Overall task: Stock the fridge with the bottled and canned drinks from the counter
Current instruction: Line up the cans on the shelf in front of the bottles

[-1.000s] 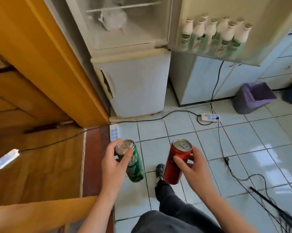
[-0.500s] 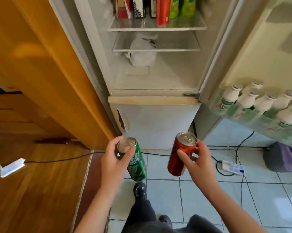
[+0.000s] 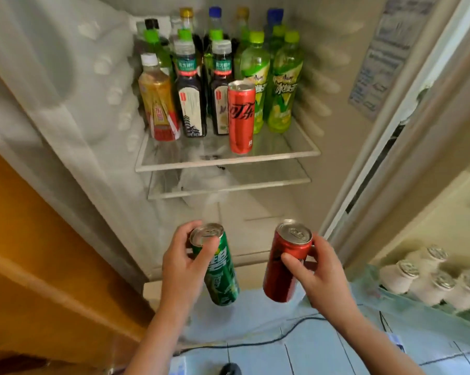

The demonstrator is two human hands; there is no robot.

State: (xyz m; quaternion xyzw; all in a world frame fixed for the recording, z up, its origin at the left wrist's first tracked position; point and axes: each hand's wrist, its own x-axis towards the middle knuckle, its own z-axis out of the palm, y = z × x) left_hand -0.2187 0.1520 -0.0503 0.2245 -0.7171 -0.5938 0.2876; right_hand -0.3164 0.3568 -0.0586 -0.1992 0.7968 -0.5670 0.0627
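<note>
My left hand (image 3: 181, 269) grips a slim green can (image 3: 220, 277) near its top, tilted slightly. My right hand (image 3: 319, 277) holds a slim red can (image 3: 285, 266) beside it. Both cans hang in front of the open fridge, below its shelves. On the upper glass shelf (image 3: 282, 152) a red cola can (image 3: 241, 117) stands at the front, with several bottles behind it: green tea bottles (image 3: 284, 79), dark bottles (image 3: 190, 96) and an amber one (image 3: 158, 101).
A lower glass shelf (image 3: 269, 182) has a white plastic bag (image 3: 201, 182) under it. The fridge door (image 3: 431, 212) stands open on the right, with small white bottles (image 3: 417, 277) in its rack. A wooden panel (image 3: 39, 253) lies to the left. A black cable (image 3: 282, 336) crosses the tiled floor.
My view has risen from the floor to the fridge interior, and I have come closer. Both hands hold their cans as before, now raised in front of the open compartment.
</note>
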